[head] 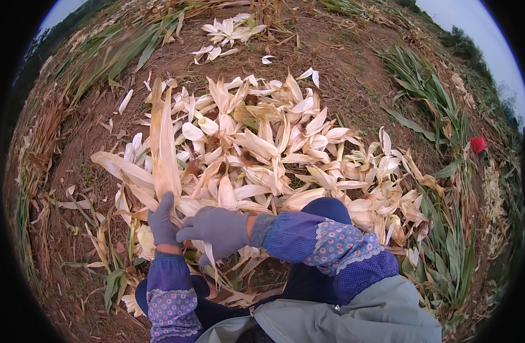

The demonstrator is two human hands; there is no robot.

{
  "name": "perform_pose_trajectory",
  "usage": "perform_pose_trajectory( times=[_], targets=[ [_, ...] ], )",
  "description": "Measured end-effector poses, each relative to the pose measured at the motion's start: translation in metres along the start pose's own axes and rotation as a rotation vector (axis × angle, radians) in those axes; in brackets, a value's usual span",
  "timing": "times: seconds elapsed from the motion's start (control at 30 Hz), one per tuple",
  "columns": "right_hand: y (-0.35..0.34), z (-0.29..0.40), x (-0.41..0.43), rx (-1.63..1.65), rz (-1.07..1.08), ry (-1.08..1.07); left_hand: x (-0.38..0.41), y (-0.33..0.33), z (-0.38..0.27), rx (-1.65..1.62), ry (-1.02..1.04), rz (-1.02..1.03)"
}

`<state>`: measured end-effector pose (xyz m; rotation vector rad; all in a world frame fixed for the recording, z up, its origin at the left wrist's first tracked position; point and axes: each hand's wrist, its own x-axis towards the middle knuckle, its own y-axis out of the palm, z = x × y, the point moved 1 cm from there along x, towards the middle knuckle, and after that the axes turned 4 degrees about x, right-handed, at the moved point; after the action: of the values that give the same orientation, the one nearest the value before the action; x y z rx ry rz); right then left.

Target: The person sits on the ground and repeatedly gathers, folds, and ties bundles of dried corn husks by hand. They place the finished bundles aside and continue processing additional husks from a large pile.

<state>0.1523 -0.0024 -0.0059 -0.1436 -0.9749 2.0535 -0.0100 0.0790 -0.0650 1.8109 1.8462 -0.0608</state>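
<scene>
In a grey work glove, my left hand (163, 223) grips the base of a dry corn husk (163, 158), whose long pale leaves spread up and to the left. Any ear inside it is hidden by the gloves and leaves. My right hand (221, 231), gloved alike, is close beside the left with fingers bent. Against its thumb side hangs a narrow whitish husk strip (209, 254); whether the fingers pinch it is unclear. Just beyond both hands spreads a broad heap of corn husks (258, 145), pale cream with brown silk among them.
Cut green corn stalks (429, 94) lie along the right, and more stalks (120, 51) at the upper left. A smaller cluster of husks (232, 30) sits farther off on brown soil (331, 64). A red object (478, 144) lies at the far right. My knees border the heap.
</scene>
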Motion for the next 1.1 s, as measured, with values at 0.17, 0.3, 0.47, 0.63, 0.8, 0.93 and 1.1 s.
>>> perform_pose_trajectory(
  times=[0.17,0.3,0.47,0.63,0.8,0.93,1.1],
  targets=[
    [-0.020,-0.017,-0.016,0.364,0.477,0.320,-0.011,0.014,-0.012,0.046,0.219,-0.081],
    [-0.065,-0.016,-0.025,0.808,0.481,0.310,-0.015,0.014,-0.016,0.022,0.247,-0.098],
    [-0.104,-0.030,-0.039,1.030,-0.336,0.388,-0.014,0.011,-0.023,-0.048,0.182,-0.099],
    [-0.082,-0.051,-0.015,0.785,-0.791,0.616,-0.020,0.025,-0.017,-0.132,0.072,0.031],
    [-0.050,-0.044,0.008,0.779,-0.687,0.716,-0.034,0.039,-0.004,0.093,0.086,0.125],
    [-0.042,-0.056,0.006,0.788,-0.732,0.742,-0.025,0.034,-0.001,-0.127,0.026,0.073],
    [-0.038,-0.067,-0.001,0.272,-0.712,0.711,-0.014,0.016,-0.021,-0.058,0.116,-0.085]
  ],
)
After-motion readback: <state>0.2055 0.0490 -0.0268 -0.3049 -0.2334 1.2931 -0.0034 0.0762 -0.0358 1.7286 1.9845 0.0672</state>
